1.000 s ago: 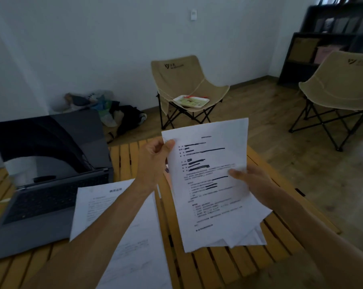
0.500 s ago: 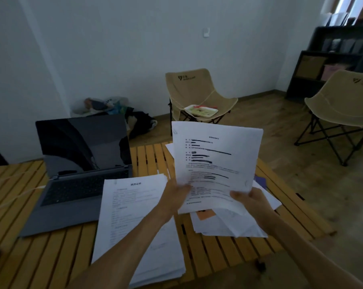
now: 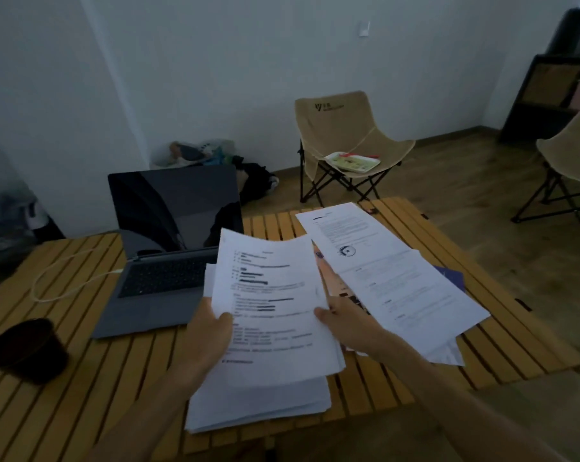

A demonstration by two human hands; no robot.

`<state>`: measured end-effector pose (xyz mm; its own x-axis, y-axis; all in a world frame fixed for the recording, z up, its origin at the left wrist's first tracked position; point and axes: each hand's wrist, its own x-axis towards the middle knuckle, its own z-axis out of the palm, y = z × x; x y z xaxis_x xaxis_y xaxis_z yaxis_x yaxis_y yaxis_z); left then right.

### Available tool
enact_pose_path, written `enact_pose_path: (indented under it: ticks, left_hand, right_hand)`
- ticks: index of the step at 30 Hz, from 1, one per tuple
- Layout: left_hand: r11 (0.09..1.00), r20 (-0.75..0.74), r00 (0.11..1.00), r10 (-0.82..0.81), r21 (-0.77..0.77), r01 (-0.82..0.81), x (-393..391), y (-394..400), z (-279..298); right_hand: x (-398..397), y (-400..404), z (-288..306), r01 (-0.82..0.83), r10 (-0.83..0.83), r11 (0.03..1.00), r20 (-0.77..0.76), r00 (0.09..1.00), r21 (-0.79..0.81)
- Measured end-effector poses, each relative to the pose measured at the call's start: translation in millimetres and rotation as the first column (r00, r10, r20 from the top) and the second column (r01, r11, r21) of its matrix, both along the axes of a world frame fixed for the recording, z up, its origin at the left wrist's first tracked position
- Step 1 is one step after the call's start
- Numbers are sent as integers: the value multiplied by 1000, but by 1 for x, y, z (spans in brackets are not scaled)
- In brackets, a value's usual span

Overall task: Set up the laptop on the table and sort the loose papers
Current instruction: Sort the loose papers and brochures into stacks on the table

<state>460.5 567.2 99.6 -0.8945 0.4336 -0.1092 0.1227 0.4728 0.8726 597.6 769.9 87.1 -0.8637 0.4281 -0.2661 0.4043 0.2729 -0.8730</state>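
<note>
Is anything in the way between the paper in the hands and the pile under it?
Nothing visible. The left hand and right hand hold the sheet just above the neat stack; only air lies between. The laptop sits off to the left.

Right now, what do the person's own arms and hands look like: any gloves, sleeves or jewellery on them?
Both are bare. The left hand and right hand wear no gloves, and no ring shows on the fingers in view. Both forearms are uncovered down to the bottom edge of the picture: no sleeve, watch or wristband appears. The dim light hides finer details.
</note>
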Motion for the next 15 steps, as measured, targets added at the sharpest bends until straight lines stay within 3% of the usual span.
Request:
enact_pose_path:
  ticks: [3,6,9,15]
  left_hand:
    - [986,-32,997,-67,-153,62,2,-22,-20]
    - [960,-161,983,-83,-278,35,-4,-31,-45]
    - [935,-283,956,-81,-355,-26,-9,-34,-55]
    - [904,-314,942,-117,-426,-30,-7,-33,-51]
  right_hand:
    - [-9,-15,-24,-166,125,959,180,976,232]
    - [-11,-22,-37,-190,46,876,316,948,443]
    - [-9,-27,-34,-160,-4,837,298,955,523]
    - [-10,-31,-34,-164,-3,822,293,956,546]
